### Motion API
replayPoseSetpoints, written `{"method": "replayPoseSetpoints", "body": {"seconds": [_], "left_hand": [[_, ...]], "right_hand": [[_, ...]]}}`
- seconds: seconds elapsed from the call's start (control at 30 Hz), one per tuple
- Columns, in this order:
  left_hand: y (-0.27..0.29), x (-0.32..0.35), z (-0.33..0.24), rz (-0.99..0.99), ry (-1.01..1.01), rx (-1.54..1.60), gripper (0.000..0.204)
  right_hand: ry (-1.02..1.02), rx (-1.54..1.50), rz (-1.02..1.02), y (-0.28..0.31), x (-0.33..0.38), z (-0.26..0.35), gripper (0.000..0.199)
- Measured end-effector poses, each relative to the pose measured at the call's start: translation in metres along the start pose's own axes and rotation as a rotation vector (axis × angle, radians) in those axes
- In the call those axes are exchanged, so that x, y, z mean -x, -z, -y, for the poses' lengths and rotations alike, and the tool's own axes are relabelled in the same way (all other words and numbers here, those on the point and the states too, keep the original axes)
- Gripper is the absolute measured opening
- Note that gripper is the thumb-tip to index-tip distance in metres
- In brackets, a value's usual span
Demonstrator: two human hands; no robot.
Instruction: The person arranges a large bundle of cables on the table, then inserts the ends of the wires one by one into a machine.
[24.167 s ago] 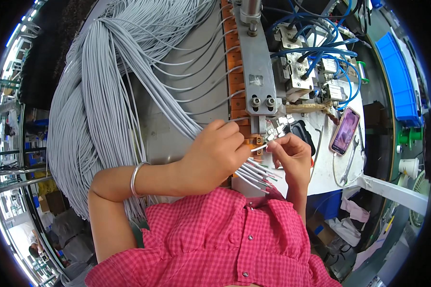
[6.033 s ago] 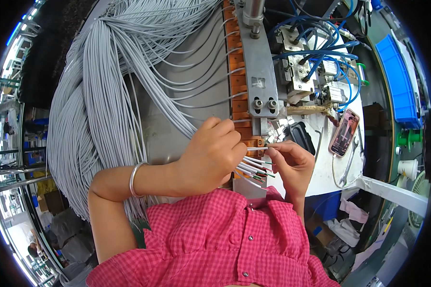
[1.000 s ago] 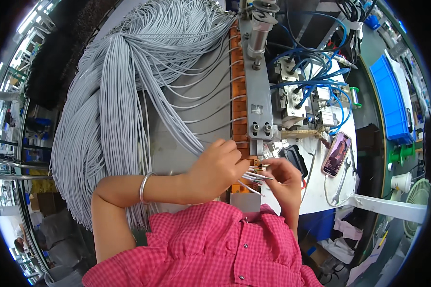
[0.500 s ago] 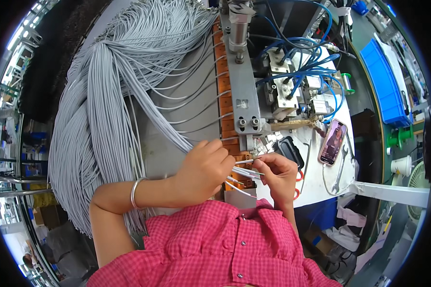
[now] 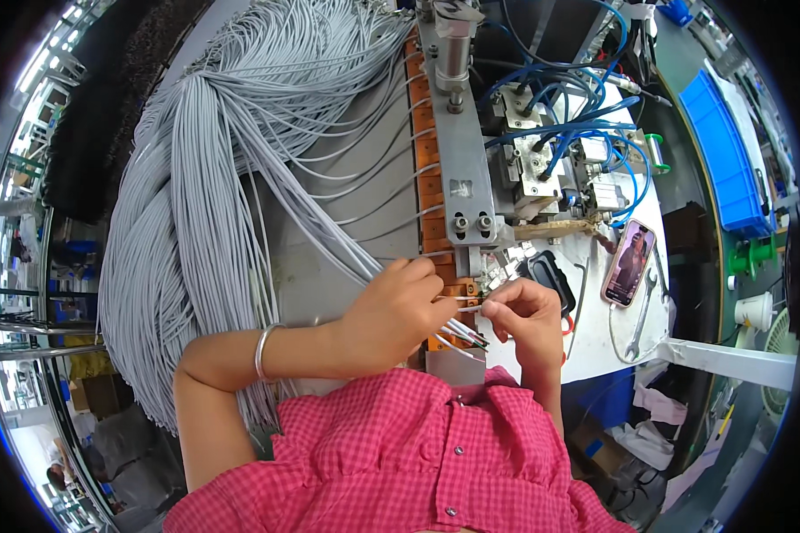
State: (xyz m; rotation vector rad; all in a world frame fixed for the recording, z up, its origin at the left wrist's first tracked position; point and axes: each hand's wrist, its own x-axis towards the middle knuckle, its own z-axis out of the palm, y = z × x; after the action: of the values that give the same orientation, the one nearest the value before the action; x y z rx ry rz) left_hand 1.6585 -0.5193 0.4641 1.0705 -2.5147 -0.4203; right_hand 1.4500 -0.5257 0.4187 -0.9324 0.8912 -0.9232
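My left hand is closed around a small bundle of grey cables that comes down from the big heap at the left. Their loose ends stick out past its fingers toward the right, with thin coloured wires at some tips. Thumb and forefinger of my right hand pinch the end of one cable just right of the bundle. Both hands are at the near end of a row of orange blocks, where single grey cables run in from the left.
A metal bar with bolts lies along the orange blocks. Beyond it are valves with blue air hoses. A phone, a wrench and a black case rest at the right. The cable heap covers the left side.
The whole view has shifted slightly right. My right fingers have moved a little down along with the cable end, and the other loose ends now hang closer together below them.
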Motion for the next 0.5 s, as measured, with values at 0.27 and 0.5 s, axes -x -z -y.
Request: {"method": "replayPoseSetpoints", "body": {"seconds": [0.27,0.5], "left_hand": [[0.0,-0.0008,0.0013,0.003,-0.054,-0.084,0.014],[-0.0021,-0.0012,0.0036,-0.052,-0.076,-0.075,0.018]], "right_hand": [[0.116,0.33,-0.105,0.0049,-0.0002,-0.0076,0.009],[0.048,0.296,-0.144,0.0026,-0.0013,-0.0051,0.01]]}}
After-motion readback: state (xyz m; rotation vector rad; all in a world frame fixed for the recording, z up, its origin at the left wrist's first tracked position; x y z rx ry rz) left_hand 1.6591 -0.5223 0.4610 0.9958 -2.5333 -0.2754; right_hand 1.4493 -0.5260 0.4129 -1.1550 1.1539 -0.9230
